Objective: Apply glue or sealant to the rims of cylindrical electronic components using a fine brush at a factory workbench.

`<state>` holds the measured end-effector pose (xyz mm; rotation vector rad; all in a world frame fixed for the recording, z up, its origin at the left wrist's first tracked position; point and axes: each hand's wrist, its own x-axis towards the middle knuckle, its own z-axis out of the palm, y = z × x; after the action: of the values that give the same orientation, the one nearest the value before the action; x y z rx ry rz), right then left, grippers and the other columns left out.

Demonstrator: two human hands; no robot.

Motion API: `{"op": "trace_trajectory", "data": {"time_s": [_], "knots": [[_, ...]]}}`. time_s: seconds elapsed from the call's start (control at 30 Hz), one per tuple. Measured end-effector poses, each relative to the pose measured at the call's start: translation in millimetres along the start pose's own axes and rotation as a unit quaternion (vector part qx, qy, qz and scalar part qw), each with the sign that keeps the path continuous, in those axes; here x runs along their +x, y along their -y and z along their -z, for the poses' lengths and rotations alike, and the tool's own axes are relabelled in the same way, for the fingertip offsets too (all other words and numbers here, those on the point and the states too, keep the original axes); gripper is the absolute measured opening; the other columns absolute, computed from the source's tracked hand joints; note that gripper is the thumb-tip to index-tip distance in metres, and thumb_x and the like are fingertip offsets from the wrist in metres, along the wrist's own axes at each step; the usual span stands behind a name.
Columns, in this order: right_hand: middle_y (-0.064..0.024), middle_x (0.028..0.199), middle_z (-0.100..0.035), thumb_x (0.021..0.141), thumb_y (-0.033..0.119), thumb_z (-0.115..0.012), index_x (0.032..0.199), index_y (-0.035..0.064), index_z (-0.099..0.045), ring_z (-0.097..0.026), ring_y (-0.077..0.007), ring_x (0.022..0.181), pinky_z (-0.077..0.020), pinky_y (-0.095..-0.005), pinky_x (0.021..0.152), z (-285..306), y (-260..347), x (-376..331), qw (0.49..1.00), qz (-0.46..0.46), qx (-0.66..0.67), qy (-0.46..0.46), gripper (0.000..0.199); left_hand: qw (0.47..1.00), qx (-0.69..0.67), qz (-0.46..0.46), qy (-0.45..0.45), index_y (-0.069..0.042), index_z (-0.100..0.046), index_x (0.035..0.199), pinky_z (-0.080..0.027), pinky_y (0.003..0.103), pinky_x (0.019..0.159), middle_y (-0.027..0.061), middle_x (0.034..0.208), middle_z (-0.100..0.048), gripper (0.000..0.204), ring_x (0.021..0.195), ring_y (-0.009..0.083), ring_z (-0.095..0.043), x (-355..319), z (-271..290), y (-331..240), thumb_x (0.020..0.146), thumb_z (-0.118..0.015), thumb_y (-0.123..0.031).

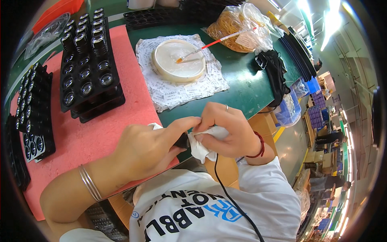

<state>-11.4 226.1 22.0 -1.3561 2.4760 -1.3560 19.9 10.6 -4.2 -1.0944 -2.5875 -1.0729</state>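
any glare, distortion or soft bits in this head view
Head view: ceiling lights blown out at upper right; bright sheen on the green table; light strips at far right curve, corners go black. Also head view: right hand and white cloth look fairly sharp, while distant background people are small and softer.

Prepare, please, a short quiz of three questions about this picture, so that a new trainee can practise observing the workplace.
1. Choose one: the right hand holds (a) scissors, (b) a crumpled white wipe, (c) a yellow sponge.
2. True or false: the bristles of the brush lie outside the round dish.
3. Fill in: the black trays of shiny round parts in the middle of the left half stand on a ____ mat.

Key: 1. b. 2. False; they are within its rim. 3. Pink.
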Motion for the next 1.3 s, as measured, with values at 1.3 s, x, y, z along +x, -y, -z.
{"op": "trace_trajectory", "data": {"time_s": [1.3], "knots": [[-0.0076, 0.075, -0.058, 0.067, -0.002, -0.064, 0.077, 0.0026, -0.055, -0.055, -0.0181, 0.065, -0.0423, -0.0262, 0.059, -10.2, -30.8, -6.3, 0.995, 0.029, 0.1, -0.002, 0.014, 0.999, 0.002, 0.017, 0.037, -0.008, -0.04, 0.127, -0.048, 0.031, 0.049, 0.0055, 0.085, -0.068, 0.071, 0.055, 0.0205, -0.062, 2.6, -2.6, 2.9, 0.062, -0.071, -0.008]]}}
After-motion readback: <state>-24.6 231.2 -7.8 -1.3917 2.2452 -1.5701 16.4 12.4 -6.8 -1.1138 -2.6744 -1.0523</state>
